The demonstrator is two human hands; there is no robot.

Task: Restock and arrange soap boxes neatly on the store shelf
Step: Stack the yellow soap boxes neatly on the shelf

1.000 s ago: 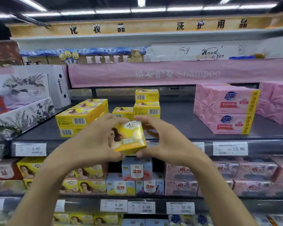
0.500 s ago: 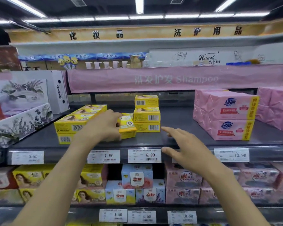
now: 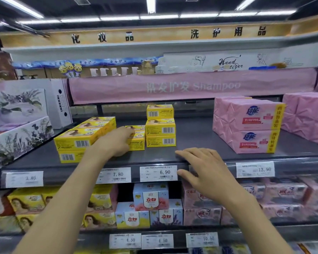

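L hand (image 3: 116, 142) curls fingers over soap box (image 3: 137, 143) just left of 3-high stack (image 3: 160, 126), thumb & box's left end hidden; R hand (image 3: 206, 167), fingers spread, rests on shelf (image 3: 195, 132) edge front-right of stack.

The left hand (image 3: 116, 142) grips a yellow soap box (image 3: 137, 143) on the dark shelf (image 3: 200, 138), between a low block of yellow boxes (image 3: 81, 140) and a three-high stack (image 3: 160, 125). The right hand (image 3: 206, 169) rests, fingers spread, on the shelf's front edge beside a price tag (image 3: 158, 173). Pink packs (image 3: 246, 125) stand further right.
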